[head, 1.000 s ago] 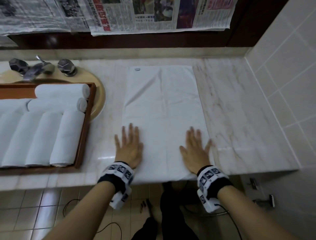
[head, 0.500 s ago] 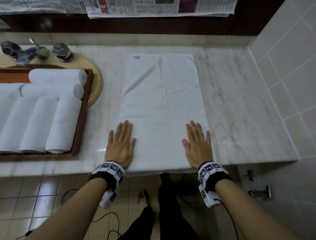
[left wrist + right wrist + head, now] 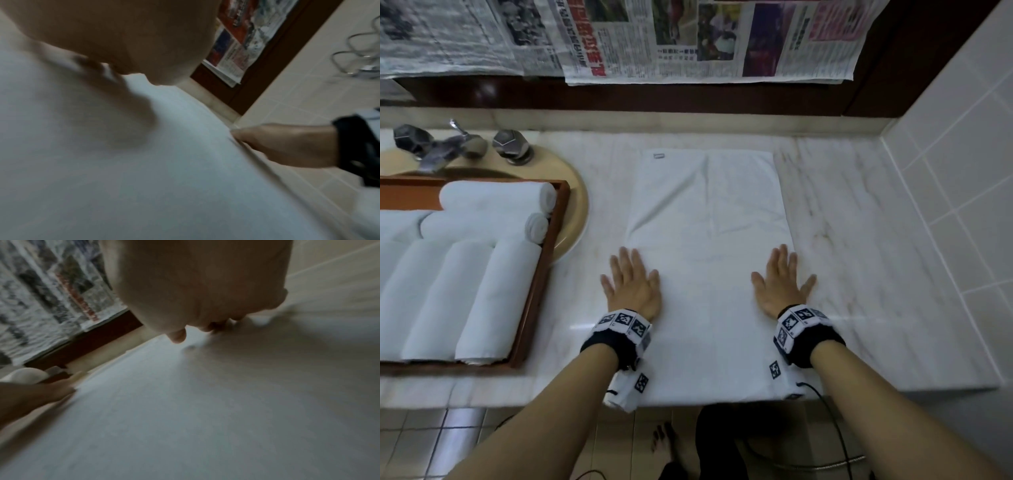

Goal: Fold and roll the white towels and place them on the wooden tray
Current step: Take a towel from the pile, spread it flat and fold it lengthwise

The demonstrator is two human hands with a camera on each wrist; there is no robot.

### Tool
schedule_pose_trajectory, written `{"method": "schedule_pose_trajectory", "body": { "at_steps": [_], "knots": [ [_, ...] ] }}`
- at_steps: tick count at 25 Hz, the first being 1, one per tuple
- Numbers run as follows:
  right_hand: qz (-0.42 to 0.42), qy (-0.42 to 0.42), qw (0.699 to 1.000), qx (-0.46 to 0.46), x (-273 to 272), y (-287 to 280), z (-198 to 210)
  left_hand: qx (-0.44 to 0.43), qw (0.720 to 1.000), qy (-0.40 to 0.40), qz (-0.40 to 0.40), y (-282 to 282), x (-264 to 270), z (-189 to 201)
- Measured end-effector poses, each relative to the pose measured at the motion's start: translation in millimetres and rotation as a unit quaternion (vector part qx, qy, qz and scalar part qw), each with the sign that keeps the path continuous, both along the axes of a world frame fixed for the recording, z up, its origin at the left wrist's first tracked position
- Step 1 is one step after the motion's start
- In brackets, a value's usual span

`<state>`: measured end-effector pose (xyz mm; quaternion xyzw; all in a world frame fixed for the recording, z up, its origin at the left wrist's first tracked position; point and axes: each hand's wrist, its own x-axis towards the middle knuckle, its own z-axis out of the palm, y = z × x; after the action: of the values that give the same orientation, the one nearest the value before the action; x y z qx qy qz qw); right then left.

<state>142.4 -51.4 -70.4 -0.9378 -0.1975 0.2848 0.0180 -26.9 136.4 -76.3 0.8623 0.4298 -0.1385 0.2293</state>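
Note:
A white towel [image 3: 709,240] lies spread flat, lengthwise away from me, on the marble counter [image 3: 866,260]. My left hand [image 3: 631,282] presses flat on its near left edge, fingers straight. My right hand [image 3: 782,281] presses flat on its near right edge, thumb out over the marble. At the left a wooden tray [image 3: 537,298] holds several rolled white towels [image 3: 493,294]. In the left wrist view the towel [image 3: 144,178] fills the picture under my palm and the right hand [image 3: 287,146] lies on its far edge. The right wrist view shows the towel [image 3: 205,402] under my right hand.
A beige sink basin [image 3: 577,209] with a metal tap [image 3: 441,150] sits behind the tray. Newspaper sheets [image 3: 688,37] hang over the dark wall behind. A tiled wall [image 3: 955,171] bounds the counter on the right. The counter's front edge [image 3: 893,389] runs just below my wrists.
Both hands have slid apart from the towel's near middle to its left and right edges, staying flat on it. The head view has shifted.

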Motion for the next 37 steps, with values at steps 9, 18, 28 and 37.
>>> {"method": "schedule_pose_trajectory", "body": {
  "at_steps": [9, 18, 28, 37],
  "knots": [
    [0.011, -0.010, 1.000, -0.007, 61, 37, 0, -0.010, 1.000, 0.006, 0.018, 27, 78, 0],
    [0.044, -0.027, 0.998, 0.025, 106, 80, -9, -0.016, 0.998, -0.037, 0.042, 62, 147, -4],
    [0.055, -0.015, 0.998, 0.032, 153, 113, -7, -0.003, 0.996, -0.042, 0.077, 102, 185, -7],
    [0.206, 0.017, 0.975, 0.085, 169, 168, -3, -0.063, 0.982, -0.119, -0.134, 95, 244, -6]
  ]
}}
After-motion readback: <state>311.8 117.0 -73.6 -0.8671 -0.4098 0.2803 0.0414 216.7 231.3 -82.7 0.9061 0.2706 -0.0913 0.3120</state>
